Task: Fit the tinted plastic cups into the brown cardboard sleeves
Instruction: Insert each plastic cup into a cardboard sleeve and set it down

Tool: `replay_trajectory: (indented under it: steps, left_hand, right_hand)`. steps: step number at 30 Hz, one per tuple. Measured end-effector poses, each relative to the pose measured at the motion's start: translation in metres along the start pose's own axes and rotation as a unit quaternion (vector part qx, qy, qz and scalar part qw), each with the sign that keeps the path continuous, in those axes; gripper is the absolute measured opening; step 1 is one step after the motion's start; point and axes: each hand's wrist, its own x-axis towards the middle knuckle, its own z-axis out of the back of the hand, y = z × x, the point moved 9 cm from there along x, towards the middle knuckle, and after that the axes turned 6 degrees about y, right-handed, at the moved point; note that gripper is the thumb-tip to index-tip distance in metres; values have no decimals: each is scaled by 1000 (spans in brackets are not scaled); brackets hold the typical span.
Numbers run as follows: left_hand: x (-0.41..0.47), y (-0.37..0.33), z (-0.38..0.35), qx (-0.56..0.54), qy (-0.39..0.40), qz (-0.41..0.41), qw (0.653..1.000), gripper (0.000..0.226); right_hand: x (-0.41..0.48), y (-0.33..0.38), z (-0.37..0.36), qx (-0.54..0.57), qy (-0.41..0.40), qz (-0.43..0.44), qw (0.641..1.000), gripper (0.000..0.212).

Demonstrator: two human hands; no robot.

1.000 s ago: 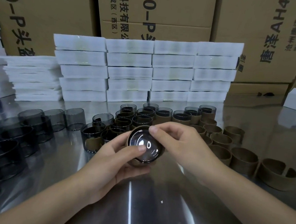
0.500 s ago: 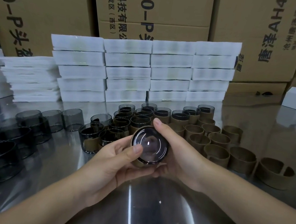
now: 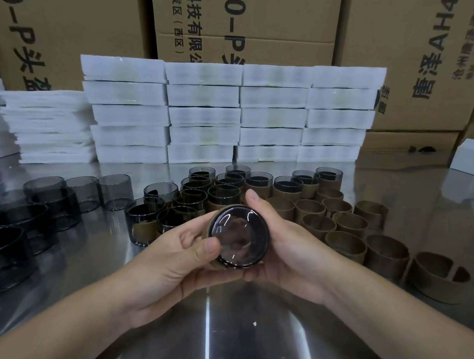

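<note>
Over the steel tabletop (image 3: 242,343), a worker's left hand (image 3: 176,249) and right hand (image 3: 290,249) clasp one tinted plastic cup (image 3: 238,238), fingers (image 3: 254,200) curled round it. Its brown cardboard sleeve (image 3: 216,264) peeks out at 7 o'clock. The cup looks light, stiff and slick, so it is best gripped by the sleeved wall. Empty sleeves (image 3: 346,243) wait at 3 o'clock, bare cups (image 3: 44,191) at 9 o'clock.

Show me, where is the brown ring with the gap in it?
In the head view, the brown ring with the gap stands on the shiny table at far right, ending the row of empty sleeves, beyond the right hand.
</note>
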Motion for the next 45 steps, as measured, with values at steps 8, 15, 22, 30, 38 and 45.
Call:
replay_trajectory:
  steps: [8, 15, 22, 30, 38, 45]
  left_hand:
    - [-1, -1, 0, 3, -3, 8, 1000, 83]
    - [-2, -2, -1, -3, -4, 4, 1000, 84]
    - [-5, -4, 9, 78, -80, -31, 993, 96]
    - [-8, -13, 17, 293, -143, -116, 938, 61]
    - [-17, -30, 8, 536, -140, -121, 823, 68]
    - [-52, -84, 76, 534, -421, -172, 713, 25]
  right_hand:
    - [2, -1, 5, 8, -12, 6, 1000, 76]
    - [0, 1, 5, 6, -12, 8, 1000, 73]
    - [-1, 6, 8, 8, -17, 42, 999, 67]
    - [-1, 11, 16, -45, -55, 74, 995, 42]
    - [-3, 10, 14, -84, -46, 79, 992, 39]
    - [-4, 10, 31, -180, -133, 74, 972, 46]
